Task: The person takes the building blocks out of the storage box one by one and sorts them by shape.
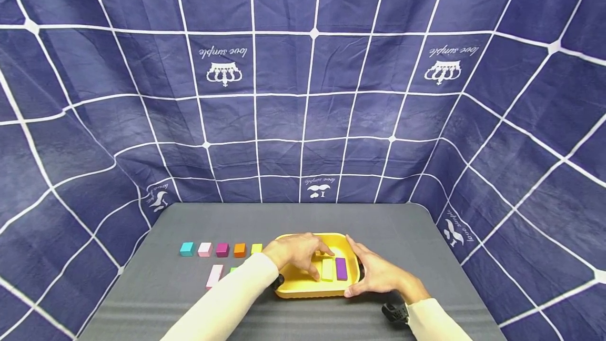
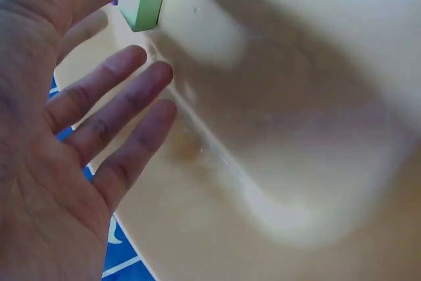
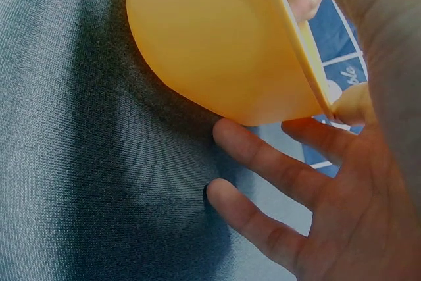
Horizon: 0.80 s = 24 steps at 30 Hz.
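Observation:
A yellow tray (image 1: pixel 310 294) lies on the grey cloth with a yellow block (image 1: pixel 327 269) and a purple block (image 1: pixel 341 269) side by side at its right end. My left hand (image 1: pixel 295 250) reaches over the tray, thumb and fingers spread close to the yellow block. In the left wrist view the block (image 2: pixel 150 4) looks greenish beside the thumb, and the other fingers hang loosely. My right hand (image 1: pixel 379 272) spans the tray's right end, thumb at the near corner and fingers at the far one. Extended fingers (image 3: pixel 263 162) rest against the tray's outer wall (image 3: pixel 210 51) in the right wrist view.
Left of the tray stands a row of small blocks: teal (image 1: pixel 187 249), pale pink (image 1: pixel 205 249), magenta (image 1: pixel 222 250), orange (image 1: pixel 240 250) and yellow (image 1: pixel 256 248). Nearer lie a long pink block (image 1: pixel 215 276) and a green block (image 1: pixel 233 269), partly behind the left sleeve. Blue curtains (image 1: pixel 284 120) enclose the table.

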Each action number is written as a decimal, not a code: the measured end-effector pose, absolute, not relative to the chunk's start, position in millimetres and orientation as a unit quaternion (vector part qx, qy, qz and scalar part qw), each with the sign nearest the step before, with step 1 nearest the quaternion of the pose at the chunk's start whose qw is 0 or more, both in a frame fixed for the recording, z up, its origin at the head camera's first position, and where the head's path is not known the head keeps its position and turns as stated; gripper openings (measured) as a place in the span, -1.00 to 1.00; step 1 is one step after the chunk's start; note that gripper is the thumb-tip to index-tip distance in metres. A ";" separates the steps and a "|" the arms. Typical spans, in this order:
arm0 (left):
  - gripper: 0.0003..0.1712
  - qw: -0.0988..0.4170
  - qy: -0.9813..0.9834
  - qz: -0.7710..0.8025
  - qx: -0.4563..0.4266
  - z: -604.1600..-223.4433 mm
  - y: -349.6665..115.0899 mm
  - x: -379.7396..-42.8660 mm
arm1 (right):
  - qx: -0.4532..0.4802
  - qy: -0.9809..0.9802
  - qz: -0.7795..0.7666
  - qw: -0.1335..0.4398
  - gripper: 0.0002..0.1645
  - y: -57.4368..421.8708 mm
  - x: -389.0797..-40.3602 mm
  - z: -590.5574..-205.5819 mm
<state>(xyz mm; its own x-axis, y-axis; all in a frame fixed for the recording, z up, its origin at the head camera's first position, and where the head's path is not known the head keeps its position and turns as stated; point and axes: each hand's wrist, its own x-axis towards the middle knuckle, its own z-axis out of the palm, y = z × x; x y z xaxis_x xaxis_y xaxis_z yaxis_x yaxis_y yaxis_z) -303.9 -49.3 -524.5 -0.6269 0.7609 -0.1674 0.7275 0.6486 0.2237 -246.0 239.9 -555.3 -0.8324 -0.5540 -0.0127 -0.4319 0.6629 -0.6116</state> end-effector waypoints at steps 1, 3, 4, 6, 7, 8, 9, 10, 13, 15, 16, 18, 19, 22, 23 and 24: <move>-0.19 0.127 0.895 0.075 0.420 -525.6 -48.0 -304.5 | -0.272 0.907 -0.307 0.099 0.88 239.9 -246.2 -555.1; -0.21 0.131 0.889 0.084 0.431 -527.7 -45.5 -305.4 | -0.275 0.907 -0.303 0.098 0.87 240.0 -246.6 -555.0; -0.23 0.130 0.886 0.084 0.437 -528.5 -44.2 -305.5 | -0.276 0.907 -0.301 0.097 0.87 240.0 -246.7 -555.1; -0.26 0.131 0.882 0.087 0.444 -530.1 -41.8 -305.9 | -0.279 0.907 -0.301 0.096 0.86 240.1 -246.9 -555.4; -0.28 0.133 0.881 0.088 0.445 -530.5 -40.8 -306.0 | -0.279 0.906 -0.302 0.096 0.86 240.3 -246.9 -555.7; -0.29 0.135 0.881 0.090 0.445 -530.9 -39.7 -306.1 | -0.280 0.906 -0.303 0.096 0.86 240.6 -247.0 -555.9; -0.31 0.137 0.880 0.092 0.446 -531.1 -38.7 -306.1 | -0.279 0.906 -0.304 0.096 0.86 240.8 -247.0 -556.2; -0.33 0.138 0.880 0.093 0.446 -531.0 -38.4 -305.9 | -0.279 0.905 -0.305 0.096 0.86 240.7 -247.0 -556.6; -0.40 0.138 0.879 0.092 0.446 -530.8 -37.3 -305.5 | -0.279 0.905 -0.306 0.094 0.86 240.5 -247.3 -557.7; -0.45 0.134 0.879 0.088 0.450 -530.8 -36.6 -304.8 | -0.279 0.906 -0.305 0.092 0.86 240.5 -247.4 -558.3; -0.47 0.131 0.878 0.084 0.452 -530.7 -36.2 -304.3 | -0.279 0.906 -0.306 0.091 0.86 240.6 -247.4 -558.5; -0.49 0.124 0.878 0.077 0.456 -530.6 -35.1 -302.6 | -0.278 0.906 -0.306 0.091 0.86 240.8 -247.2 -558.8; -0.49 0.121 0.879 0.073 0.455 -530.2 -34.6 -301.4 | -0.278 0.906 -0.306 0.091 0.86 240.9 -247.1 -558.8; -0.50 0.115 0.883 0.067 0.449 -529.7 -32.8 -298.8 | -0.279 0.905 -0.308 0.091 0.86 241.1 -246.8 -559.0; -0.50 0.115 0.885 0.067 0.446 -529.3 -32.3 -297.9 | -0.279 0.906 -0.307 0.090 0.86 241.0 -246.7 -559.1; -0.51 0.115 0.886 0.066 0.445 -529.4 -32.0 -297.6 | -0.280 0.906 -0.306 0.089 0.86 240.9 -246.5 -559.1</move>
